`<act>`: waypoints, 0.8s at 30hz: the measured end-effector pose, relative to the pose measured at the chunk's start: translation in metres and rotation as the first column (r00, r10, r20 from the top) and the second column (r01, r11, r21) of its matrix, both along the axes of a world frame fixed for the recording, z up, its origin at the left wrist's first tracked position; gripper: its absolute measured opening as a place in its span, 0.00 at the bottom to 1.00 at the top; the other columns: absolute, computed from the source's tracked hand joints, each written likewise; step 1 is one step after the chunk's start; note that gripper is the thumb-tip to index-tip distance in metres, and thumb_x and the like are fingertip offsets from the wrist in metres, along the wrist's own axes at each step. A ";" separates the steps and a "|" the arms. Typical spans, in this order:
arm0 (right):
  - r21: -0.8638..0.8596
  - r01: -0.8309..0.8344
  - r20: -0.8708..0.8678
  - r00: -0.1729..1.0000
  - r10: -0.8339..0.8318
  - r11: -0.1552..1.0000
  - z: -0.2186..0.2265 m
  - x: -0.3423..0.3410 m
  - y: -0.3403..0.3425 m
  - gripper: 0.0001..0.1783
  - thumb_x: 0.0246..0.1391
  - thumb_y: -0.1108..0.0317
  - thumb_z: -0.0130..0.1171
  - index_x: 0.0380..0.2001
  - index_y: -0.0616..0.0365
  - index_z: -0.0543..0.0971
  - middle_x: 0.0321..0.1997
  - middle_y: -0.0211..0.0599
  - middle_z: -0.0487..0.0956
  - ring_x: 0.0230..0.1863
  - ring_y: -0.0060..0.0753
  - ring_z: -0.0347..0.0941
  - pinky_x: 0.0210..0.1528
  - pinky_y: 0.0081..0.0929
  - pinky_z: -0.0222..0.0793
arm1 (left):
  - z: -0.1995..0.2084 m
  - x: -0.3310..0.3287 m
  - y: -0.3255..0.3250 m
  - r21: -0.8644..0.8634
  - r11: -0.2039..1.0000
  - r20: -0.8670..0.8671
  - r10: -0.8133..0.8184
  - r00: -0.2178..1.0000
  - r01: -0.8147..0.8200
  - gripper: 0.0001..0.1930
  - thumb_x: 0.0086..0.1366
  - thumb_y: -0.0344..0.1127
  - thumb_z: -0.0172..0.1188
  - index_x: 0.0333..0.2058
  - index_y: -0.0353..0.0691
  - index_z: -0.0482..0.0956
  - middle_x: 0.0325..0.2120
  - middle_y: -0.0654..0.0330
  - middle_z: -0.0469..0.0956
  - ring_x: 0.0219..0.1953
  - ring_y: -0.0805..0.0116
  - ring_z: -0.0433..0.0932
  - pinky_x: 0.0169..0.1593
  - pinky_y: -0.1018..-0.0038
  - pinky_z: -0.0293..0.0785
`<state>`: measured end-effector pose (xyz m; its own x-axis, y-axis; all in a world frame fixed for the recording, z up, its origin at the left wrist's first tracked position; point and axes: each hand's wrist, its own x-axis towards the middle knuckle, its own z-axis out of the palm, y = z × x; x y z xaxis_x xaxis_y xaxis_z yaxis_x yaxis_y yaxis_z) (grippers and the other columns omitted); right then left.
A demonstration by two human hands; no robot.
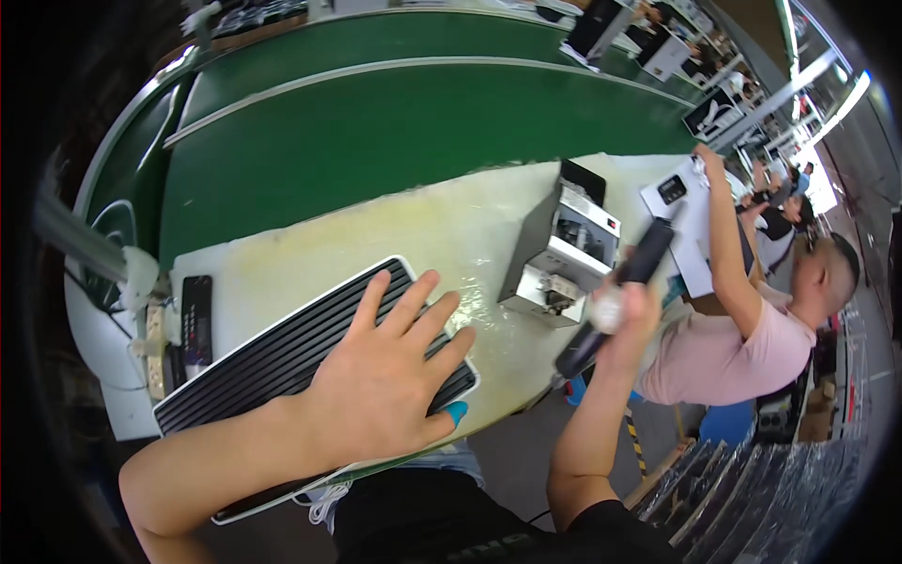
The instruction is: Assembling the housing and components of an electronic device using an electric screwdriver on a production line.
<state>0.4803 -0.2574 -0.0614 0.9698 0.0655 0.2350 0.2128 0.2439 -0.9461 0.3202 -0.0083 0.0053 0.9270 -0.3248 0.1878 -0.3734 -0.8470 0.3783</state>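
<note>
My left hand [390, 371] lies flat with spread fingers on a long black ribbed panel with a white rim [272, 352], which rests on a pale worn mat [423, 230]. A blue cover sits on the thumb tip. My right hand [625, 310] grips a black stick-shaped power tool [625, 287], held tilted above the table's right edge. Beside the tool stands a small grey and white machine [564, 249].
A black handheld device [195, 320] and a white power strip lie at the panel's left end. Behind the mat runs a green conveyor belt [395, 122]. A person in a pink shirt [723, 348] reaches up at the right. Stacked dark panels [752, 498] stand lower right.
</note>
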 end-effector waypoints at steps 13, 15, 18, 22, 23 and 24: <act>0.025 0.340 0.665 0.697 -0.270 0.940 0.008 0.031 0.013 0.24 0.57 0.64 0.53 0.50 0.66 0.57 0.37 0.47 0.72 0.20 0.29 0.71 0.23 0.26 0.71 | -0.003 0.014 -0.015 0.033 0.999 -0.053 0.034 0.998 -0.032 0.21 0.41 0.44 0.64 0.35 0.38 0.78 0.37 0.54 0.72 0.52 0.54 0.67 0.62 0.35 0.47; 0.020 0.367 0.668 0.687 -0.285 0.930 -0.003 0.030 0.014 0.31 0.58 0.61 0.54 0.55 0.64 0.52 0.42 0.47 0.71 0.20 0.30 0.71 0.23 0.25 0.70 | -0.004 0.014 -0.014 0.016 0.999 -0.048 0.041 0.998 -0.040 0.21 0.41 0.44 0.64 0.35 0.38 0.78 0.37 0.54 0.72 0.52 0.54 0.68 0.62 0.35 0.48; -0.015 0.433 0.645 0.693 -0.322 0.901 0.000 0.006 0.021 0.30 0.57 0.63 0.52 0.57 0.65 0.52 0.44 0.49 0.71 0.20 0.30 0.71 0.23 0.26 0.69 | -0.005 0.011 -0.011 0.002 0.998 -0.044 0.065 0.997 -0.065 0.20 0.42 0.43 0.63 0.34 0.37 0.78 0.36 0.54 0.71 0.51 0.54 0.68 0.62 0.36 0.48; -0.138 0.363 0.584 0.781 -0.220 0.922 0.037 -0.030 0.025 0.25 0.56 0.67 0.50 0.52 0.70 0.58 0.42 0.50 0.71 0.17 0.30 0.70 0.22 0.26 0.70 | -0.004 0.012 -0.011 0.004 1.000 -0.053 0.021 0.998 -0.021 0.19 0.46 0.44 0.62 0.32 0.37 0.77 0.36 0.53 0.71 0.51 0.53 0.68 0.62 0.37 0.49; -0.073 0.331 0.614 0.758 -0.219 0.941 0.055 -0.038 0.032 0.24 0.57 0.64 0.50 0.50 0.72 0.61 0.39 0.50 0.72 0.16 0.30 0.70 0.22 0.26 0.71 | -0.005 0.012 -0.011 0.008 1.000 -0.050 0.015 0.999 -0.014 0.19 0.46 0.45 0.62 0.32 0.36 0.77 0.36 0.53 0.71 0.51 0.53 0.68 0.62 0.37 0.49; -0.044 0.268 0.564 0.802 -0.198 0.962 0.067 -0.046 0.033 0.34 0.57 0.58 0.51 0.57 0.73 0.55 0.45 0.50 0.72 0.17 0.30 0.71 0.21 0.22 0.67 | -0.006 0.011 -0.010 0.008 1.000 -0.049 0.004 0.999 -0.003 0.19 0.47 0.45 0.62 0.33 0.36 0.77 0.36 0.53 0.70 0.51 0.53 0.68 0.62 0.37 0.49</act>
